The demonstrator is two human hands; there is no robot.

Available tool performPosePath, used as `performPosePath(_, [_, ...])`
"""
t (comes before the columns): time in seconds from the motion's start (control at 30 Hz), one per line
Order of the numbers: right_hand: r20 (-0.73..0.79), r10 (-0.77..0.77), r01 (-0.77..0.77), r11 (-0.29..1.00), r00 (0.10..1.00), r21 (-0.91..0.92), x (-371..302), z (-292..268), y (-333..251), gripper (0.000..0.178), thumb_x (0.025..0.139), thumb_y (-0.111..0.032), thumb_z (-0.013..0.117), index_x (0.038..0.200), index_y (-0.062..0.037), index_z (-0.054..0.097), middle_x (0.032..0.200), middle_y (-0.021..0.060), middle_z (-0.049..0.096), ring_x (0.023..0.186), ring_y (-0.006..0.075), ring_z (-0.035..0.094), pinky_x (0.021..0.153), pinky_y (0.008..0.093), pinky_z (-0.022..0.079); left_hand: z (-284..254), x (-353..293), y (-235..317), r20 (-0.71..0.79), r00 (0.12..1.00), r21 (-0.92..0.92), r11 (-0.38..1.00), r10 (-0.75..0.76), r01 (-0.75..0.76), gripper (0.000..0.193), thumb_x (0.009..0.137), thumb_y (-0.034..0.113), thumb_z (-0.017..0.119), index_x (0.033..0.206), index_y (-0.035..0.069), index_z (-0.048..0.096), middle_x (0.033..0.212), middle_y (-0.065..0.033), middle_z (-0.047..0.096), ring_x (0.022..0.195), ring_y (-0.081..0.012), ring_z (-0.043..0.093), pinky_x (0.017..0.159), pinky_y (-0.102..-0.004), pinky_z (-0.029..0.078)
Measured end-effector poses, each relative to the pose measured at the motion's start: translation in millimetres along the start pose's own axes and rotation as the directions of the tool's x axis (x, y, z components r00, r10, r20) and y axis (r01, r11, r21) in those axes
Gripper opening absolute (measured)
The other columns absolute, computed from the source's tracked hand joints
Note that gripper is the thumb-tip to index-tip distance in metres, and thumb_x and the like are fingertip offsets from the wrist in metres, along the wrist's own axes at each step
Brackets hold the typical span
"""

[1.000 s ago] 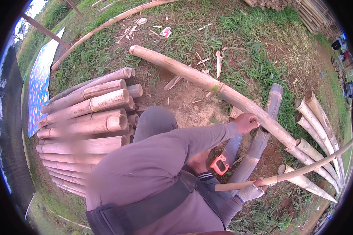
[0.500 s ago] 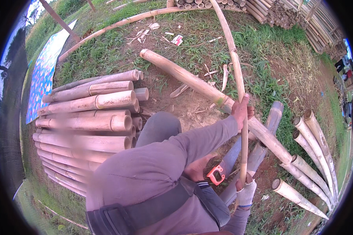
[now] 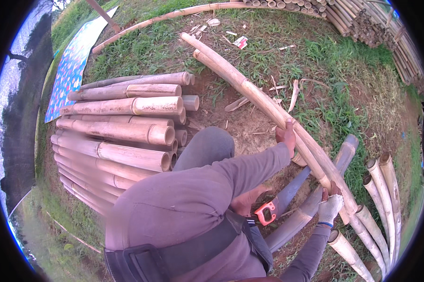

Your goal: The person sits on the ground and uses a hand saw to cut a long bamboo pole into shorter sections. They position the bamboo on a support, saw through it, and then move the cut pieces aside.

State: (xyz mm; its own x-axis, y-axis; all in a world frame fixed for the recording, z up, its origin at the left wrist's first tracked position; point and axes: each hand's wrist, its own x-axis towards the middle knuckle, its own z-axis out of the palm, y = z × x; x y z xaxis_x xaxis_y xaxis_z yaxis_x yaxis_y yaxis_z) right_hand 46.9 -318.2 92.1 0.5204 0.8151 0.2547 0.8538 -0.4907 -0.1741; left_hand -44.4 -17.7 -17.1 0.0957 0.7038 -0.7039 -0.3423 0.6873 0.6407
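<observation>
The slim bamboo pole (image 3: 310, 162), running through both grips and beyond the left one, could roll or skid, since it rested against a thick bamboo pole (image 3: 323, 157), round on round; fingers might then be pinched between them. The handsaw (image 3: 267, 214) lay near, below the left grip, where a dropped pole or stray wrist could meet its blade, and the left grip, ungloved, risked splinters. That left grip (image 3: 286, 136) seemed closed around the shaft, its fingertips partly hidden, the forearm stretched out across the body. The right grip (image 3: 331, 207), in a pale glove with fingers bare, curled over the pole's near end, its forearm angled up from below.
</observation>
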Motion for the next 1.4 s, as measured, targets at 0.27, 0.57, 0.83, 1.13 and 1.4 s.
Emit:
performPosePath(0.27, [0.069,-0.02,0.021,1.0,0.997,-0.011,1.6,5.5,25.7,0.051,0.089,-0.013,0.082,0.139,-0.006,0.069,0.117,0.0225,0.072,0.106,0.0457,0.07,0.093,0.0556,0.055,-2.1,13.6,-29.8,0.08,0.996,0.097,0.995,-0.026,0.018,0.058,0.109,0.043,0.066,0.147,0.003,0.047,0.128,-0.0148,0.067,0.09,-0.026,0.077,0.086,-0.0462,0.061])
performPosePath(0.57, [0.062,0.007,-0.004,0.999,0.998,-0.044,-4.3,14.5,53.8,0.05,0.091,-0.019,0.081,0.138,-0.0069,0.07,0.115,0.0227,0.071,0.105,0.0458,0.07,0.09,0.0558,0.055,-9.0,-24.1,-11.1,0.241,0.955,0.005,0.984,-0.173,0.177,0.047,0.11,0.039,0.065,0.141,0.01,0.045,0.127,-0.0124,0.066,0.103,-0.0256,0.074,0.099,-0.0542,0.061])
performPosePath(0.83, [0.073,0.12,-0.121,0.993,0.99,0.012,-3.1,26.4,88.7,0.046,0.092,-0.021,0.081,0.135,-0.0084,0.071,0.118,0.0211,0.072,0.11,0.0451,0.069,0.094,0.0534,0.054,-8.6,-46.6,-7.1,0.253,0.943,0.379,0.919,-0.217,0.109,0.051,0.109,0.046,0.066,0.131,0.004,0.048,0.113,-0.0109,0.059,0.106,-0.0228,0.062,0.089,-0.0476,0.055])
performPosePath(1.13, [0.019,0.226,-0.225,0.974,0.974,-0.038,36.0,32.6,94.6,0.046,0.087,-0.039,0.085,0.126,-0.0164,0.079,0.13,0.0101,0.073,0.117,0.0399,0.069,0.1,0.0548,0.054,1.4,-67.5,-35.0,0.949,0.2,0.181,0.098,0.244,-0.979,0.056,0.092,0.033,0.084,0.133,0.006,0.057,0.121,-0.0132,0.061,0.111,-0.03,0.058,0.098,-0.0468,0.048])
performPosePath(1.4, [0.223,0.371,-0.361,0.929,0.902,-0.086,24.6,46.2,112.9,0.043,0.09,-0.045,0.08,0.124,-0.0186,0.081,0.14,0.0114,0.071,0.127,0.0402,0.066,0.111,0.0551,0.048,67.3,-78.1,-54.3,0.915,-0.047,-0.269,-0.519,-0.402,-0.812,0.107,0.079,0.035,0.093,0.167,0.019,0.033,0.16,-0.0185,0.045,0.149,-0.0419,0.044,0.123,-0.0593,0.034])
